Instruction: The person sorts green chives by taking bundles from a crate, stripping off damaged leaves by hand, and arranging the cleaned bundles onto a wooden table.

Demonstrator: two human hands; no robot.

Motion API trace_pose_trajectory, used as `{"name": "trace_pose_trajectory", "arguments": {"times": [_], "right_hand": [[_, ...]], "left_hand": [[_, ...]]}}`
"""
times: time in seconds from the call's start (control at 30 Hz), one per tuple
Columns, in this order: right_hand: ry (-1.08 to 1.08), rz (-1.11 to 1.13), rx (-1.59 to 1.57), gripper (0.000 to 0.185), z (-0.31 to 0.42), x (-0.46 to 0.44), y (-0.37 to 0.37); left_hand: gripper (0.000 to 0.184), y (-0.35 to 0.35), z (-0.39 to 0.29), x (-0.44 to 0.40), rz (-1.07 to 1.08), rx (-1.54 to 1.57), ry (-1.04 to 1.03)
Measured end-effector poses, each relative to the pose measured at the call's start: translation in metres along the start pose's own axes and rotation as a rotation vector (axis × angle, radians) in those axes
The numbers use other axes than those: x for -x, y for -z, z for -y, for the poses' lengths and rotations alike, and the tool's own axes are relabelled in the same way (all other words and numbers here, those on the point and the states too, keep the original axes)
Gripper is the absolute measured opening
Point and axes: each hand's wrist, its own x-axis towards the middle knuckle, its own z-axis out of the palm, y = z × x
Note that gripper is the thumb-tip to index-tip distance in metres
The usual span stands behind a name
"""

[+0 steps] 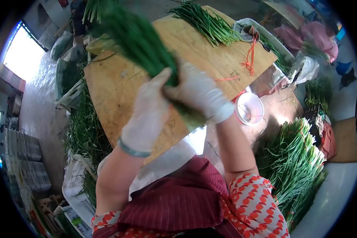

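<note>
Head view. Left hand (146, 104), in a thin translucent whitish glove, and right hand (198, 90), gloved the same way, are both closed around a long bundle of dark green, thin-leaved stalks (137, 41). Hands side by side, left thumb laid along the bundle; exact finger placement blurred. Bundle position: above the light brown wooden desk (115, 93), slanting from the hands toward the upper left, with a shorter portion showing below the right hand. Upper part smeared; contact with the desk cannot be determined. A greenish-grey band (135, 149) circles the left wrist. On the far side of the desk lies a second bundle of long green stalks with paler ends (212, 27), well apart from the hands; a crumpled grey cloth (244, 28) is just beside its pale ends. Thin red plastic string (249, 59) lies near the desk's right corner. Beyond the near right edge, below desk level, sits a round, translucent white plastic tub (256, 113). Lower right: a large heap of green stalks with white ends (293, 158). Left of the desk: a tangled mass of loose green leaves (87, 129).
</note>
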Motion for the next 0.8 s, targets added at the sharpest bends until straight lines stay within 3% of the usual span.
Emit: {"name": "trace_pose_trajectory", "arguments": {"times": [0.03, 0.1, 0.17, 0.23, 0.27, 0.33, 0.37, 0.4, 0.43, 0.5, 0.57, 0.8], "right_hand": [[0.067, -0.041, -0.171, 0.072, -0.037, -0.015, -0.004], [0.023, -0.01, -0.201, 0.077, -0.073, -0.024, 0.016], [-0.068, 0.128, 0.003, 0.082, -0.126, -0.046, 0.013], [-0.106, 0.045, 0.173, 0.082, -0.18, -0.049, -0.021], [-0.144, -0.046, 0.337, 0.082, -0.193, -0.052, -0.031], [-0.148, -0.012, 0.318, 0.083, -0.185, -0.05, -0.028], [-0.155, 0.022, 0.305, 0.083, -0.182, -0.047, -0.028], [-0.154, 0.027, 0.301, 0.083, -0.18, -0.047, -0.027], [-0.134, 0.062, 0.306, 0.085, -0.18, -0.047, -0.026], [-0.115, 0.097, 0.311, 0.087, -0.177, -0.043, -0.023], [-0.165, 0.158, 0.32, 0.09, -0.17, -0.03, -0.022], [-0.185, 0.018, 0.319, 0.105, -0.163, -0.016, -0.018]], "left_hand": [[0.028, -0.009, 0.013, -0.015, -0.013, -0.003, 0.078], [0.032, -0.007, 0.05, -0.054, -0.031, -0.07, 0.237], [0.036, 0.011, 0.081, -0.075, -0.036, -0.125, 0.317], [0.042, 0.026, 0.09, -0.083, 0.059, -0.808, 0.415], [0.042, 0.035, 0.09, -0.092, 0.053, -0.807, 0.413], [0.045, 0.047, 0.079, -0.107, 0.182, -0.982, 0.562], [0.043, 0.051, 0.071, -0.109, 0.312, -1.072, 0.528], [0.043, 0.062, 0.074, -0.113, 0.306, -1.072, 0.531], [0.04, 0.072, 0.079, -0.115, 0.514, -1.216, 0.327], [0.038, 0.079, 0.085, -0.114, 0.722, -1.344, 0.111], [0.034, 0.076, 0.087, -0.101, 0.554, -1.499, 0.193], [0.04, 0.052, 0.05, -0.069, 0.388, -1.752, 0.097]]}}
